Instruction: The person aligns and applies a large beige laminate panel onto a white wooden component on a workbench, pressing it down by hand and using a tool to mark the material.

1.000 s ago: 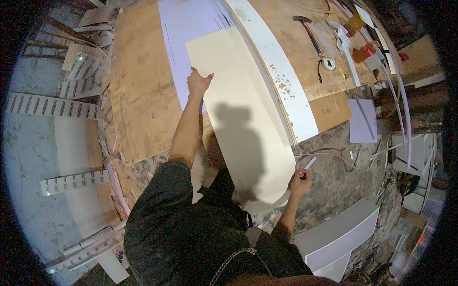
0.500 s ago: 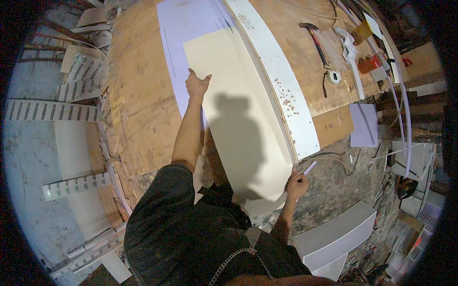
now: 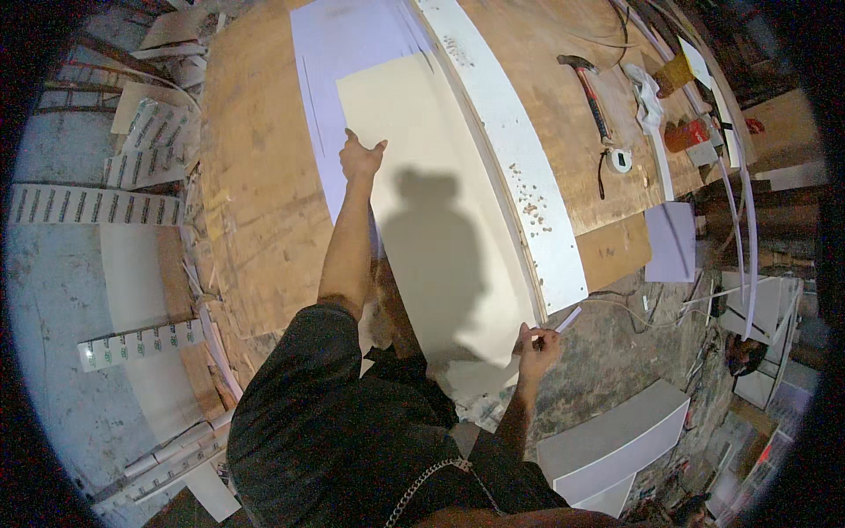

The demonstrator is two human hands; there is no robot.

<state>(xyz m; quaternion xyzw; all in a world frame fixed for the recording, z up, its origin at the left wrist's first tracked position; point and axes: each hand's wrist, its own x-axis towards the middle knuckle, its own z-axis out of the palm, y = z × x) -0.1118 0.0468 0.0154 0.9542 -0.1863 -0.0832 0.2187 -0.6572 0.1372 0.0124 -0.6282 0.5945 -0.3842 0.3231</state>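
A long cream sheet (image 3: pixel 422 114) lies lengthwise over a lilac sheet (image 3: pixel 321 44) on the wooden table, its near end reaching past the table toward my body. My left hand (image 3: pixel 359 160) rests on the left edge of the cream sheet, thumb and index finger spread apart. By the sheet's near right corner, my right hand (image 3: pixel 535 354) is closed with its fingertips pinched. A slim pale stick (image 3: pixel 569 319) sticks out from it; its exact kind is unclear. Along the sheet's right side runs a white board (image 3: pixel 519 150) with a wooden edge.
On the wooden tabletop (image 3: pixel 255 176), right of the board, lie a hammer (image 3: pixel 591 97), a white tape measure (image 3: pixel 620 160) and a red container (image 3: pixel 685 135). Brown crumbs dot the board. A grey-topped panel (image 3: pixel 616 436) lies lower right; patterned strips (image 3: pixel 97 203) lie at left.
My right hand has shifted slightly left and nearer to my body, with the pale stick still in it. My left hand stays at the sheet's edge, almost unmoved.
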